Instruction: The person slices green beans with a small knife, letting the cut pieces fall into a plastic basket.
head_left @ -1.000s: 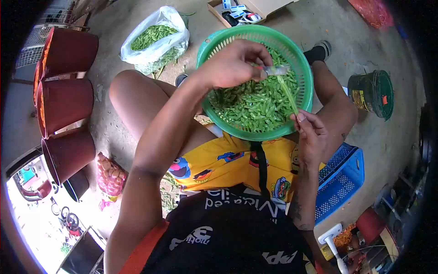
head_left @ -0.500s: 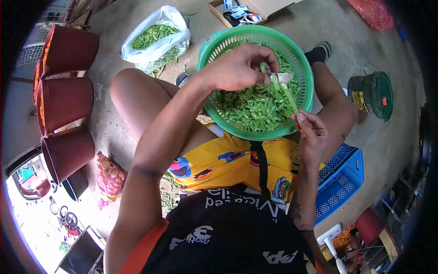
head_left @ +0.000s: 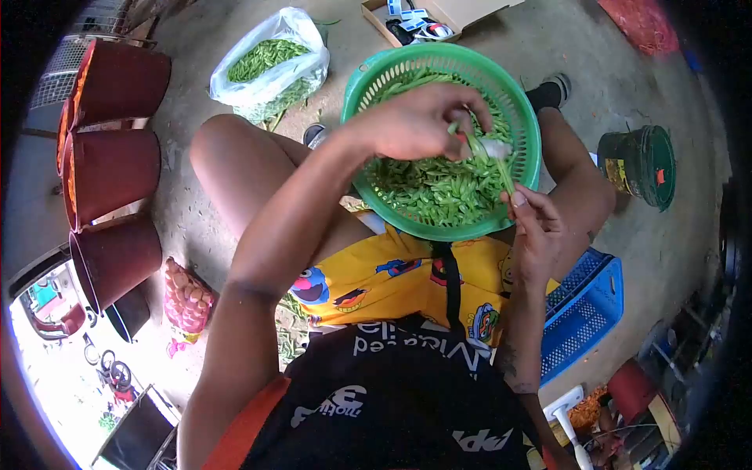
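Blade (head_left: pixel 496 149) nearer right hand (head_left: pixel 536 231), over basket (head_left: pixel 446 233)

Since the earlier frames, the left hand (head_left: pixel 427 125) has brought the blade down along the pod (head_left: pixel 507 178). Its fingers curl around the blade's end; their exact grip is hidden. The right hand pinches the pod's lower end at the basket's near-right rim. Both legs (head_left: pixel 243 172) flank the basket. Floor (head_left: pixel 338 55) shows between it and the bag (head_left: pixel 315 70) beyond to its left; more lies right, toward the bucket (head_left: pixel 627 160).
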`<state>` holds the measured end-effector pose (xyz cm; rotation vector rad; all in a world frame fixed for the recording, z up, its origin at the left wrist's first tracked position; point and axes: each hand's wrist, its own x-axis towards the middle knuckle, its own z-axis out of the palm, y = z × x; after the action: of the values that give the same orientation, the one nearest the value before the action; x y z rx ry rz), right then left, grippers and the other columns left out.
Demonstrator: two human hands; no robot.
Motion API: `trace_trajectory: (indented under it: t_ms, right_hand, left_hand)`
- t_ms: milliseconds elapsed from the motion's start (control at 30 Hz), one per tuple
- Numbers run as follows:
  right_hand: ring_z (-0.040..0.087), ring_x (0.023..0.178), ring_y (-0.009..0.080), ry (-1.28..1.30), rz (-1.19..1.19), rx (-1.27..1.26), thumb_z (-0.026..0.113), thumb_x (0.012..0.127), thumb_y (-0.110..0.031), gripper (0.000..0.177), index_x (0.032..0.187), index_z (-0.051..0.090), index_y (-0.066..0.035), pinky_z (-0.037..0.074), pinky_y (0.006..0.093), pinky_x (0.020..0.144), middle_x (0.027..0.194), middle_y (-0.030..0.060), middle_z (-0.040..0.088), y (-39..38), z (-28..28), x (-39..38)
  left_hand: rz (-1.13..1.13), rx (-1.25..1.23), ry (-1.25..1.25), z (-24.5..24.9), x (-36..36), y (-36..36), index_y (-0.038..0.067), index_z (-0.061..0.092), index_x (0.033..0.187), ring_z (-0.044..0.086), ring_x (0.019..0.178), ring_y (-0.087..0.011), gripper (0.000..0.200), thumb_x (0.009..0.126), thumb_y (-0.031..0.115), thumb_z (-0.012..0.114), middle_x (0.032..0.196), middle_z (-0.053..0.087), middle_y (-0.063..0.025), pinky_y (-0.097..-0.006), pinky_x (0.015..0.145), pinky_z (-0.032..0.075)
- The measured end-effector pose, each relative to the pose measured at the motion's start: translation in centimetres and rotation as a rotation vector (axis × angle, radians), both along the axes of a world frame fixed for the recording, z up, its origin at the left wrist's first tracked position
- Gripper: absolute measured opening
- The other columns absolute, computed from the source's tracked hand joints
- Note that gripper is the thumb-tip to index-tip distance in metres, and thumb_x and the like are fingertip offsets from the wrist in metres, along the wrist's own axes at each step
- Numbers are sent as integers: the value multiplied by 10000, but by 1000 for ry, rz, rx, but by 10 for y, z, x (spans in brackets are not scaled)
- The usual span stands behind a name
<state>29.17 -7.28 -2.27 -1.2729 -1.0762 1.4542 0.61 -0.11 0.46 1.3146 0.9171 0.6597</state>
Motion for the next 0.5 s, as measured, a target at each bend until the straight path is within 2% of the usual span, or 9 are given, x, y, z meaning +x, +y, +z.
trace_trajectory:
  t_ms: [200, 367, 500]
  right_hand:
    - [758, 991, 179, 22, 25, 20, 729, 993, -14, 216, 1196, 750, 55, 555, 274, 915, 1070, 158, 795, 0, 8, -12]
    - [766, 1003, 198, 10, -1, -23, 724, 995, -6, 206, 1189, 749, 59, 562, 281, 914, 1046, 148, 790, 1, 0, -3]
    - [767, 992, 194, 63, 11, 28, 719, 997, 2, 206, 1193, 748, 58, 564, 283, 908, 1043, 148, 790, 0, -2, -15]
  left_hand:
    - [-55, 102, -31, -8, 6, -2, 38, 679, 1226, 619, 967, -110, 394, 850, -58, 751, 1006, 637, -2, -277, 885, 522]
    - [30, 1, -14, -1, -6, 1, 16, 668, 1175, 610, 946, -111, 331, 864, -77, 729, 980, 639, 0, -276, 875, 520]
    - [-78, -30, -47, -3, 19, -9, 21, 684, 1192, 609, 923, -108, 365, 845, -70, 752, 969, 649, 4, -278, 881, 509]
